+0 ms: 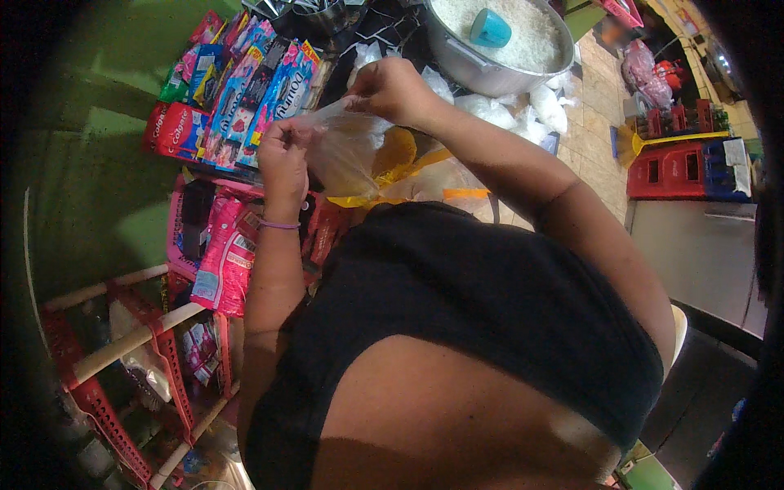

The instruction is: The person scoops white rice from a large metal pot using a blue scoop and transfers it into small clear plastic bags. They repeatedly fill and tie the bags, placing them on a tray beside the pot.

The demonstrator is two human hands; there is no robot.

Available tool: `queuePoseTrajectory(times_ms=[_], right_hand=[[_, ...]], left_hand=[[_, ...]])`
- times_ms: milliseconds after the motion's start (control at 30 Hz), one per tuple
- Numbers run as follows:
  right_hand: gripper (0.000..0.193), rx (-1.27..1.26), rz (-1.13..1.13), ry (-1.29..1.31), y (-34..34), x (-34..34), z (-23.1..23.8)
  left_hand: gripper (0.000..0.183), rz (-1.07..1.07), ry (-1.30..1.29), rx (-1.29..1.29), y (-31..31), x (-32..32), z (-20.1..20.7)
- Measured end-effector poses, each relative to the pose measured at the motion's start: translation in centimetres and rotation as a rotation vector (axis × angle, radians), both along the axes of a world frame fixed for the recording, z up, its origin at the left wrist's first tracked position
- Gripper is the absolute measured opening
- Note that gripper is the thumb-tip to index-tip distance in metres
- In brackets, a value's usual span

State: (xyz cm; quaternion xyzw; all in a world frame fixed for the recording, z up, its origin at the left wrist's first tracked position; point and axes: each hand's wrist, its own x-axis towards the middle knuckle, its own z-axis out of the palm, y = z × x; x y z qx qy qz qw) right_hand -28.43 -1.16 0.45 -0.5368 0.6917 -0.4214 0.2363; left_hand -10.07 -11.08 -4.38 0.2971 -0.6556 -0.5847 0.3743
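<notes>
Left hand and right hand pinch clear plastic bag by edge; sachets crowd left hand, metal basin near right, tiled floor farther right.

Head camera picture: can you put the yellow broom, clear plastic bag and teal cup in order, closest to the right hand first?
1. Clear plastic bag: pinched by the right hand.
2. Teal cup: ahead and right, in the metal pot.
3. Yellow broom: far right.
</notes>
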Motion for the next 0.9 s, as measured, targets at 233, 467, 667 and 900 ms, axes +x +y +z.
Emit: queuePoseTrajectory(times_ms=[233,467,667,900], right_hand=[[0.017,-0.105,-0.16,-0.315,-0.2,-0.7,-2.1],[0.017,-0.025,-0.392,-0.58,4.2,-3.9,-2.3],[0.014,0.0,-0.44,-1.092,6.3,-2.4,-5.7],[0.009,-0.017,-0.418,-1.111,7.7,-3.4,-9.2]], left_hand=[[0.018,-0.198,-0.242,-0.134,0.0,0.0,1.6],[0.023,-0.107,-0.262,-0.111,-4.6,5.7,-0.8],[0.017,-0.037,0.174,0.36,-5.1,5.3,0.7],[0.02,0.114,-0.141,0.046,-5.6,5.8,-2.1]])
